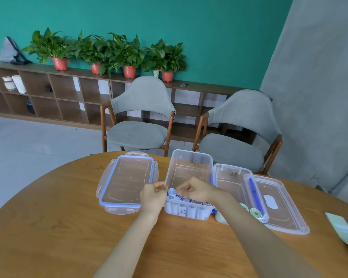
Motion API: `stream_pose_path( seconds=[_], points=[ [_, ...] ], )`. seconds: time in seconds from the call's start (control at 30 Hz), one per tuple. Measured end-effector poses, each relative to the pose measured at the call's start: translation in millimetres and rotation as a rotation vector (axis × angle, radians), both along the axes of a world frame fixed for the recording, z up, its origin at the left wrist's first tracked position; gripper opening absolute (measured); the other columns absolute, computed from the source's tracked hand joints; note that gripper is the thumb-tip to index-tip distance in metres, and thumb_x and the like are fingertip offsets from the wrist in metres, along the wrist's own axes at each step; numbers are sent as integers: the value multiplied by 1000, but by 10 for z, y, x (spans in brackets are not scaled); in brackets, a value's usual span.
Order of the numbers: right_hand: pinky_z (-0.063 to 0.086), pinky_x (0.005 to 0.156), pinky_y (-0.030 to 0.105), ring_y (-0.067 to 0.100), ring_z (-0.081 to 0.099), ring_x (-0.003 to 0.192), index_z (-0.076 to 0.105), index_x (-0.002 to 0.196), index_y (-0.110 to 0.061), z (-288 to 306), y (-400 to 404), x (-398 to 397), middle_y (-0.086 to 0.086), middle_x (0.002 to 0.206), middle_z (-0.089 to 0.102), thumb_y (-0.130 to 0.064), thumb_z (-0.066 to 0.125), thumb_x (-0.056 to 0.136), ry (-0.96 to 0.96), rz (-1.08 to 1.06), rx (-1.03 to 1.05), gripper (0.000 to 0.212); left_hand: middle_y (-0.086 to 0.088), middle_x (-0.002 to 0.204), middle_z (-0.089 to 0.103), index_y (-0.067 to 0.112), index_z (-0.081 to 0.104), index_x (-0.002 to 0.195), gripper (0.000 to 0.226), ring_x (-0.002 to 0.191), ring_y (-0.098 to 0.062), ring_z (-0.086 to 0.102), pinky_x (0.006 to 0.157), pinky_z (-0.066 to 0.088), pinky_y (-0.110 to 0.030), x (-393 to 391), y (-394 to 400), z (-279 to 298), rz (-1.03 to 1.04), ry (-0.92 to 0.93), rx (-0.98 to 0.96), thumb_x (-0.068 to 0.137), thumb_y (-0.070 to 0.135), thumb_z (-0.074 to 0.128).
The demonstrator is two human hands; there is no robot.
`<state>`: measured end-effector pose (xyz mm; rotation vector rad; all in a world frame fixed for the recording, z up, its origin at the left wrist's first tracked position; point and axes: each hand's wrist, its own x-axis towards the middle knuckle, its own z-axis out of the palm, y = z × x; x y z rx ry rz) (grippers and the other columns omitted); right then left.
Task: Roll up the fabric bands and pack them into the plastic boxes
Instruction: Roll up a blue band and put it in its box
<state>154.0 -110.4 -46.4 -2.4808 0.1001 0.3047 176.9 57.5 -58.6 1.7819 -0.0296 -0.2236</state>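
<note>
1. While both hands meet over the middle box (189, 171), the rolls (176, 195) inside it look like small pale blue coils of cloth, packed side by side along the near wall.
2. That box is see-through plastic with tall walls and stands open on the round wooden tabletop (54, 227).
3. Two boxes show: the middle one, and a second box (232, 177) touching its right side.
4. Two lids show: a blue-rimmed lid (127, 181) lies flat just left of the middle box, and a clear lid (283, 205) lies flat on the far right.
5. Two green rolls (253, 211) sit at the near end of the second box, partly hidden by the right arm.
6. How many blue rolls there are cannot be told, as the hands cover some.
7. Some pale green cloth (346, 229) lies at the right edge of the tabletop, well apart from the boxes.
8. The left hand (152, 195) is at the near left corner of the middle box, its fingers curled by the rim; what it holds, if anything, cannot be told.
9. The right hand (195, 189) is above the blue rolls, with its fingers bent down and pinching something small just over them; it may be the end of a roll.
10. The blue rolls lie right under and between the two hands.
11. Two grey chairs (141, 117) stand behind the tabletop.
12. Four plants (109, 51) in red pots stand on a long wooden shelf (38, 91).
</note>
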Motion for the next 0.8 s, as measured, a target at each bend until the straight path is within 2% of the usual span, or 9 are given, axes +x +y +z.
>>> stream_pose_path(
  seconds=[0.07, 0.13, 0.17, 0.23, 0.27, 0.37, 0.53, 0.67, 0.8],
  points=[
    [51, 92, 31, 13, 64, 98, 69, 113, -25, -28, 8, 5, 0, 107, 71, -27, 63, 91, -14, -25, 8, 23, -7, 86, 66, 12, 69, 109, 22, 62, -17, 50, 46, 42, -19, -2, 1, 3, 7, 2, -4, 91, 9, 56],
    [51, 91, 32, 15, 63, 97, 66, 118, -23, -36, 33, 6, 3, 107, 70, -31, 64, 89, -30, -68, 4, 30, -7, 88, 66, 12, 69, 110, 23, 64, -18, 50, 42, 41, -17, 6, -3, -4, 12, 15, -20, 91, 9, 57],
    [51, 88, 31, 15, 63, 93, 67, 115, -21, -44, 45, 10, 3, 102, 69, -33, 64, 90, -23, -81, 9, 28, -7, 87, 66, 11, 68, 111, 23, 65, -18, 51, 42, 41, -17, 11, -3, -6, 13, 22, -29, 91, 9, 57],
    [47, 76, 32, 12, 56, 77, 70, 93, -20, -67, 65, 17, 1, 81, 65, -34, 59, 92, 6, -67, 34, 18, -7, 86, 65, 11, 68, 112, 24, 63, -17, 51, 40, 41, -17, 13, 1, -8, 12, 32, -43, 91, 9, 58],
    [46, 73, 34, 12, 53, 73, 71, 86, -19, -72, 76, 20, 1, 76, 64, -34, 57, 93, 13, -61, 36, 21, -7, 86, 65, 11, 67, 113, 24, 62, -17, 50, 40, 41, -16, 12, 3, -8, 12, 33, -43, 91, 9, 58],
    [47, 69, 36, 14, 51, 71, 73, 94, -17, -78, 66, 34, 8, 78, 66, -33, 57, 93, -4, -55, -13, 23, -8, 89, 67, 10, 67, 114, 24, 59, -16, 50, 40, 41, -17, 7, 1, -8, 17, 32, -49, 91, 9, 58],
    [51, 85, 48, 19, 58, 76, 73, 97, -21, -133, -8, 63, 18, 96, 68, -35, 57, 91, 11, 7, 19, 22, -6, 91, 67, 9, 67, 114, 24, 56, -14, 50, 39, 41, -15, -5, -14, -14, 26, 20, -58, 91, 9, 57],
    [48, 74, 37, 12, 52, 73, 73, 98, -21, -147, -17, 53, 19, 95, 67, -33, 56, 93, 6, 20, 57, 22, -6, 92, 68, 9, 67, 114, 24, 56, -14, 50, 39, 40, -14, -1, -15, -20, 35, 15, -56, 91, 9, 57],
    [46, 71, 33, 10, 53, 72, 74, 95, -21, -157, -21, 34, 11, 87, 70, -30, 58, 93, -9, 0, 85, 19, -5, 92, 67, 10, 67, 113, 24, 58, -13, 50, 40, 42, -14, 4, -19, -31, 36, 16, -64, 92, 9, 57]
  ],
)
